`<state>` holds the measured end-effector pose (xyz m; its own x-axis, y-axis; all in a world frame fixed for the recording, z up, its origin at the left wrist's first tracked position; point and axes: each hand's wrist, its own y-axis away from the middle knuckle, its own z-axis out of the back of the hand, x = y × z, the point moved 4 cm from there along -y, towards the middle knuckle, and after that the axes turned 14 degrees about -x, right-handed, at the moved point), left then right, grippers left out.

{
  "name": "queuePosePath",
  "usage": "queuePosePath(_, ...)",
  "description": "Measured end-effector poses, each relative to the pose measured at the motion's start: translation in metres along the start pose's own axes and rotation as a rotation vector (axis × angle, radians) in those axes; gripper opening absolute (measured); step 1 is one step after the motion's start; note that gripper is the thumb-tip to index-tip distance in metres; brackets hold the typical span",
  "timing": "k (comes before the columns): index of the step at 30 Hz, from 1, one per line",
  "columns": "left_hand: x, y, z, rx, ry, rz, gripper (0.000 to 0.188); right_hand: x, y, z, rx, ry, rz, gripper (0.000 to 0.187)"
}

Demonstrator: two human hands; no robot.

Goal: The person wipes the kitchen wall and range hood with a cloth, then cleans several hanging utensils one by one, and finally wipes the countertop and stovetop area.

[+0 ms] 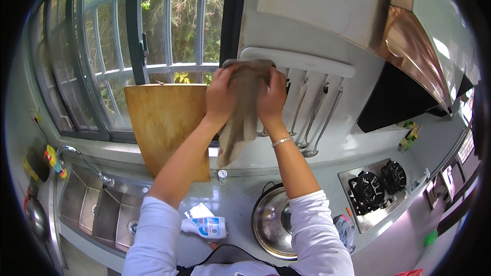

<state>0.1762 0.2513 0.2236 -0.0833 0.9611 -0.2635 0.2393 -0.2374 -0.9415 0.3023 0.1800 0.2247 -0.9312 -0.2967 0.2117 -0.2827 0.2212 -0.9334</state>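
Drooping from both hands is crumpled, brownish cloth.

cloth, upper centre: grey-brown | cutting board, left of centre: mottled tan | bottle, lower centre: white, blue label | range hood, upper right: copper, black | burners, lower right: black | sleeves, lower edge: white | bench: grey

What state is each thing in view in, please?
Cloth, hanging from the left hand and right hand
Cutting board, standing upright
White bottle, lying on its side
Utensils, hanging
Tap, no water visibly running
Burners, no flame visible
Window, open or shut unclear
Round metalware, partly hidden
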Motion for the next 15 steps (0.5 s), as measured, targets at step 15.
queuePosePath(15, -0.01, -0.003, 0.007, 0.043, 0.206, 0.241, 0.027, -0.016, 0.011, 0.003, -0.006, -0.243, -0.382, 0.009)
